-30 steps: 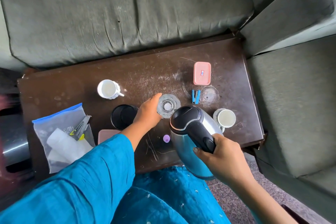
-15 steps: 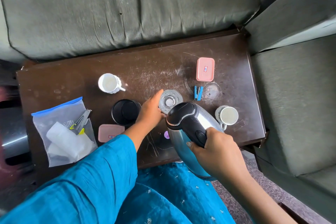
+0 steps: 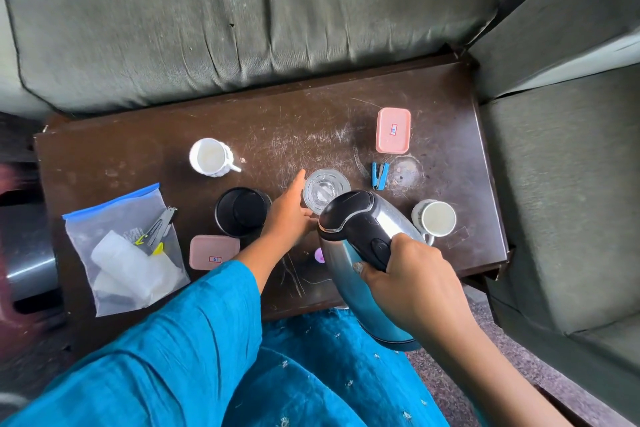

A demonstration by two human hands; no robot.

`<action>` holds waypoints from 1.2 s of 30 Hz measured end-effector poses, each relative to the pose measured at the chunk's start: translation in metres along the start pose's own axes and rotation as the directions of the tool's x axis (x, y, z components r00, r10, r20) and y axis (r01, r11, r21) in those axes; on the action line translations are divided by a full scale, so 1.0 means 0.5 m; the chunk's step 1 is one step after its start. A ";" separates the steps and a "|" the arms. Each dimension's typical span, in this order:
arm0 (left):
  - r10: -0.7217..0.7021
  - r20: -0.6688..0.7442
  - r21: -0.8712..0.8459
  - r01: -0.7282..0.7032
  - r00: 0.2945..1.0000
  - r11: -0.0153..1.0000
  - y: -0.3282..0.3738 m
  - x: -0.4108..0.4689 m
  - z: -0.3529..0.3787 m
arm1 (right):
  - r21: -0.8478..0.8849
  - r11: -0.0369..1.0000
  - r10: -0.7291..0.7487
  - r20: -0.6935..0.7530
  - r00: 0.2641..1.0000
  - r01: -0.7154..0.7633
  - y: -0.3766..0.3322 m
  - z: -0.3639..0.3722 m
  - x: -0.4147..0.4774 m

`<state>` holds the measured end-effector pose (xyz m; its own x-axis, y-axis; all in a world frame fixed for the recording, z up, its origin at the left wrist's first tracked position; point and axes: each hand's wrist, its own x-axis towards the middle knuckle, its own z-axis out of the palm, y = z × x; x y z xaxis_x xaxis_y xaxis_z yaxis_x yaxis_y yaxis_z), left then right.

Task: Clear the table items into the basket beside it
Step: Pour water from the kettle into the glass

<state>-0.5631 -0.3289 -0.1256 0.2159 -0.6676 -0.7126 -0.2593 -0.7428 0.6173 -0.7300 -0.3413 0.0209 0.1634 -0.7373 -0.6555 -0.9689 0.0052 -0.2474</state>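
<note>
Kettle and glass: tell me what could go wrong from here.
1. The kettle, tilted in the right grip, overlaps the clear glass that the left grip holds at its side; it could knock the glass over.
2. The kettle's body sits close to the white cup on its right; a swing might tip it.
3. Whether the kettle holds water cannot be told; if so, tilting may spill it.
</note>
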 end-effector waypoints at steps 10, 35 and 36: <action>-0.004 0.028 -0.026 0.005 1.000 1.000 0.000 -0.001 0.000 | -0.010 1.000 -0.003 0.022 1.000 0.003 -0.005 -0.014 -0.006; 0.035 -0.090 0.163 -0.020 0.995 0.986 -0.004 0.010 0.008 | -0.007 0.998 -0.062 0.019 0.998 0.062 -0.015 -0.018 -0.004; 0.035 -0.093 0.168 -0.019 0.995 0.986 -0.004 0.010 0.008 | 0.002 0.998 -0.058 0.010 0.998 0.058 -0.015 -0.020 -0.005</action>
<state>-0.5655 -0.3306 -0.1316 0.2927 -0.6954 -0.6563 -0.4178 -0.7104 0.5663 -0.7249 -0.3462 0.0313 0.2208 -0.7297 -0.6471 -0.9575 -0.0359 -0.2862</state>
